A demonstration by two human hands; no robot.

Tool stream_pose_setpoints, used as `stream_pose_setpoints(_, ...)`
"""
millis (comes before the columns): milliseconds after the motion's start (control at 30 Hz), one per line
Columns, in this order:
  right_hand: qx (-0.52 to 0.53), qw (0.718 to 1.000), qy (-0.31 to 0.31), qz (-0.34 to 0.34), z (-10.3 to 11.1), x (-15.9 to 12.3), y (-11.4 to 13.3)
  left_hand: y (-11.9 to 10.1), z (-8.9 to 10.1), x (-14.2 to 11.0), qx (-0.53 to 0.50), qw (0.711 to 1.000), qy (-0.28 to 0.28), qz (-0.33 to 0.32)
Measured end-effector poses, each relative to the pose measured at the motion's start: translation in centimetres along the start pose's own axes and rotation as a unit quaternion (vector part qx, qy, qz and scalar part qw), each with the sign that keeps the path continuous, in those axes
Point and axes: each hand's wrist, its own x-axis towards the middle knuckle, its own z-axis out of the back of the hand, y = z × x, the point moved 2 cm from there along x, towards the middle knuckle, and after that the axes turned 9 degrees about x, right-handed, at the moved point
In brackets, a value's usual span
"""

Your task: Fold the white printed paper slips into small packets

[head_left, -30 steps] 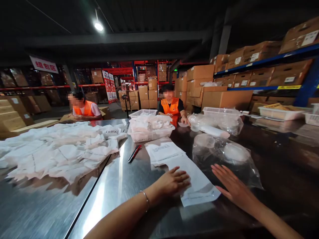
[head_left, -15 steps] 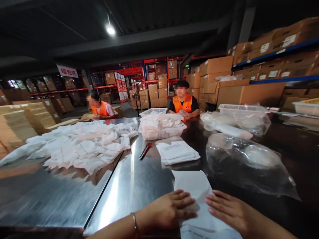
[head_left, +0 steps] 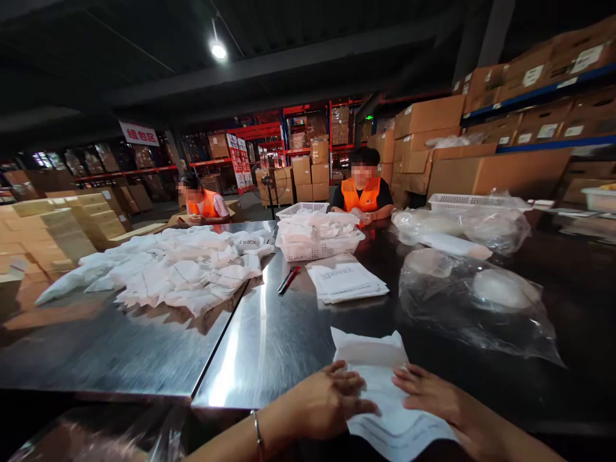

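A white printed mailing bag [head_left: 378,378] lies at the near edge of the dark metal table, its lower end curving up toward me. On its left side is my left hand [head_left: 332,394], palm down, the fingers slightly bent and apart and the thumb stretched across the bag. My right hand [head_left: 433,394] rests on the right side with its fingers laid over the surface. Both hands touch the bag without a visible grip. Beyond it sits a stack of similar flat white bags [head_left: 349,281]. Left of that stack is a red and black box cutter [head_left: 289,280].
A heap of filled white bags [head_left: 183,269] covers the table's left part. A white basket [head_left: 320,247] full of white packets stands farther back. Clear plastic bags [head_left: 476,298] lie at right. Two people in orange vests sit across the table; cartons [head_left: 500,173] are stacked behind.
The view has shifted, showing more of the table's near edge. My hands have moved slightly over the bag, the left fingers bending more. The bag's lower end now curls upward.
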Motion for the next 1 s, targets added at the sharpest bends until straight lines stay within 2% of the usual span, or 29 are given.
stream_pose_setpoints(67, 0.055, 0.998, -0.024, -0.014, 0.0, -0.7, -0.1, -0.4, -0.4, -0.4, -0.1, 0.993, -0.044, 0.054)
stream_pose_setpoints(167, 0.12, 0.979, -0.148, -0.067, -0.6, -1.5, 0.3, -1.1, -1.2, -0.8, -0.234, 0.943, -0.165, 0.168)
stream_pose_setpoints(267, 0.118, 0.948, -0.269, -0.122, -2.0, -2.0, 0.9, -1.6, -2.3, -0.9, -0.283, 0.873, -0.285, 0.275)
stream_pose_setpoints(367, 0.116, 0.93, -0.318, -0.14, -3.2, -1.7, 1.2, -1.8, -3.5, -0.5, -0.299, 0.836, -0.328, 0.323)
stream_pose_setpoints(500, 0.066, 0.898, -0.4, -0.174, -3.8, -0.4, 1.0, -1.6, -4.7, 0.0, -0.31, 0.792, -0.337, 0.405)
stream_pose_setpoints(600, -0.023, 0.872, -0.447, -0.2, -3.9, 0.6, 1.1, -1.5, -5.0, 0.3, -0.249, 0.789, -0.307, 0.47)
stream_pose_setpoints(833, -0.091, 0.868, -0.413, -0.26, -3.9, 1.7, 0.9, -1.5, -4.2, 1.2, -0.114, 0.809, -0.18, 0.549)
stream_pose_setpoints(1000, -0.103, 0.868, -0.402, -0.271, -3.9, 1.8, 0.8, -1.3, -3.9, 1.5, -0.071, 0.815, -0.143, 0.556)
